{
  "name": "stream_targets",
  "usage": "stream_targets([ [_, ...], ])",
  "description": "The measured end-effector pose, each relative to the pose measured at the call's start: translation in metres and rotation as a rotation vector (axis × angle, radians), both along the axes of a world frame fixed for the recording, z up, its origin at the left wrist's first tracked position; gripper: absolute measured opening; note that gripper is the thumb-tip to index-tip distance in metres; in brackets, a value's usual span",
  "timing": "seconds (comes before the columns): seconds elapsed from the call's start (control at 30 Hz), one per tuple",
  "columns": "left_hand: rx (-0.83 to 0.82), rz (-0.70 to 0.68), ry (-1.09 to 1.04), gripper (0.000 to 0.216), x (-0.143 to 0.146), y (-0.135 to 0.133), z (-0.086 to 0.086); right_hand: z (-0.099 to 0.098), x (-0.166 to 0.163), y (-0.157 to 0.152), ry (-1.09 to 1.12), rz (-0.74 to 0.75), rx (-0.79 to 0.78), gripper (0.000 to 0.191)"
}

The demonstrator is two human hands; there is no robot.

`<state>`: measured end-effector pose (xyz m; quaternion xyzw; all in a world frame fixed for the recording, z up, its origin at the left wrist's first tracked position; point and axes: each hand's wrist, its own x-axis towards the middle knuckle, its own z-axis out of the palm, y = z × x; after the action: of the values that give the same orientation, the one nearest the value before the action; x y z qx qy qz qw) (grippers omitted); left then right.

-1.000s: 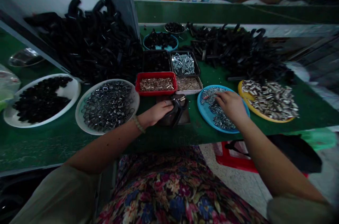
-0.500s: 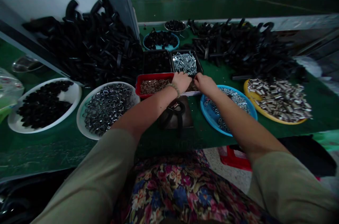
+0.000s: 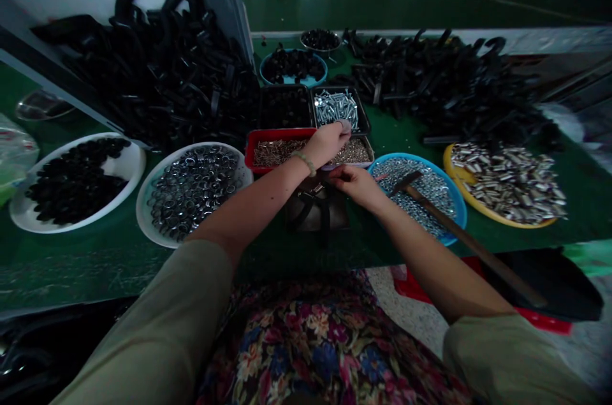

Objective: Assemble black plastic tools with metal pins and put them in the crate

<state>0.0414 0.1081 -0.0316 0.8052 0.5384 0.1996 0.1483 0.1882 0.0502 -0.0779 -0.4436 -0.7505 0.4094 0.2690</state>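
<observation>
My left hand [image 3: 329, 142] is over the small trays, its fingers pinched together at the front edge of the black tray of silver screws [image 3: 337, 108]. What those fingers hold, if anything, is too small to make out. My right hand [image 3: 356, 185] is lower, at the near edge of the tray of small brownish metal pieces [image 3: 352, 151], with thumb and fingertips together. Its grip's content is also unclear. Just below and left of it, a black curved part [image 3: 325, 217] with a shiny metal piece on top lies on a dark metal plate [image 3: 340, 217].
A red tray [image 3: 251, 159] holds coppery pins. A hammer [image 3: 454, 226] lies across the blue basin [image 3: 461, 201] of small silver nuts. Around them stand a yellow basin [image 3: 461, 185] of metal sleeves, a white basin [image 3: 143, 213] of rings and heaped black parts [image 3: 162, 73].
My right hand has drawn back from the tray of small pieces toward me and the plate. My left hand has shifted slightly. The hammer, hidden behind my right forearm before, now shows.
</observation>
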Motion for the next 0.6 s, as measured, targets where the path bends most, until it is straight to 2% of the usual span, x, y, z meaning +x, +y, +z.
stream_targets([
  [0.07, 0.015, -0.015, -0.162, 0.020, -0.018, -0.032, 0.002, -0.001, -0.002, 0.000, -0.056, 0.007, 0.055, 0.008],
  [0.13, 0.033, -0.028, -0.312, 0.015, -0.037, -0.071, -0.004, -0.001, -0.003, -0.002, -0.132, 0.040, 0.153, 0.008],
  [0.2, 0.052, 0.008, -0.338, 0.015, -0.051, -0.107, -0.016, -0.002, -0.005, -0.004, -0.219, 0.084, 0.265, 0.011],
  [0.27, 0.039, 0.056, -0.285, 0.018, -0.056, -0.132, -0.032, -0.004, -0.008, -0.006, -0.304, 0.114, 0.353, 0.014],
  [0.4, 0.012, 0.107, -0.120, 0.021, -0.051, -0.145, -0.052, -0.010, -0.014, -0.008, -0.445, 0.139, 0.455, 0.016],
  [0.6, 0.044, 0.096, 0.140, 0.025, -0.046, -0.143, -0.048, -0.011, -0.013, -0.015, -0.613, 0.208, 0.558, 0.022],
])
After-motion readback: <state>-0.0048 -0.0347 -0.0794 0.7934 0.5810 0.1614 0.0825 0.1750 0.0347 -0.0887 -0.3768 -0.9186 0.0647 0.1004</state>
